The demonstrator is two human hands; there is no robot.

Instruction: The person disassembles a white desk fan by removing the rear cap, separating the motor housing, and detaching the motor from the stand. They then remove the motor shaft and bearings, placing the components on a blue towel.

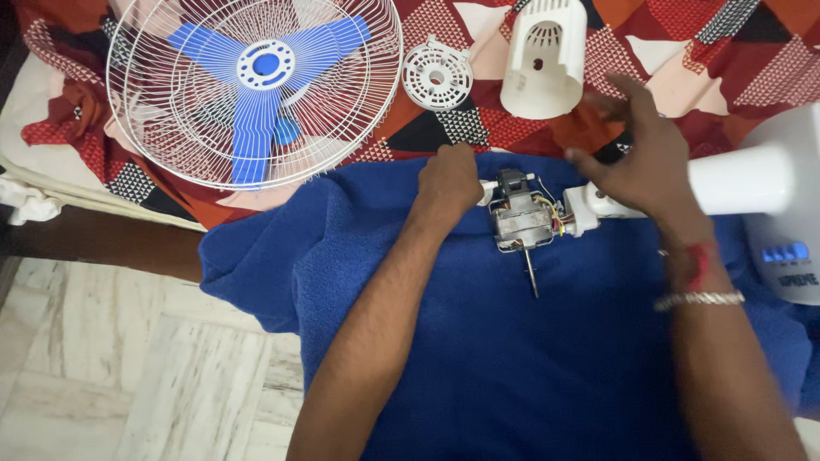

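My left hand point(448, 181) is curled shut, its fingers pinching something at the bare fan motor's point(521, 220) left end; what exactly, I cannot tell. My right hand point(642, 154) hovers spread wide above the white neck point(598, 205). The motor lies near the blue towel's point(512, 358) far edge. A careless tug could, I think, strain its thin wires point(557, 224).

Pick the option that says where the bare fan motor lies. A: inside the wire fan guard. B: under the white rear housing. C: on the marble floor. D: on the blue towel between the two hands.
D: the bare fan motor rests on the blue towel, with the left hand beside it on one side and the right hand on the other.
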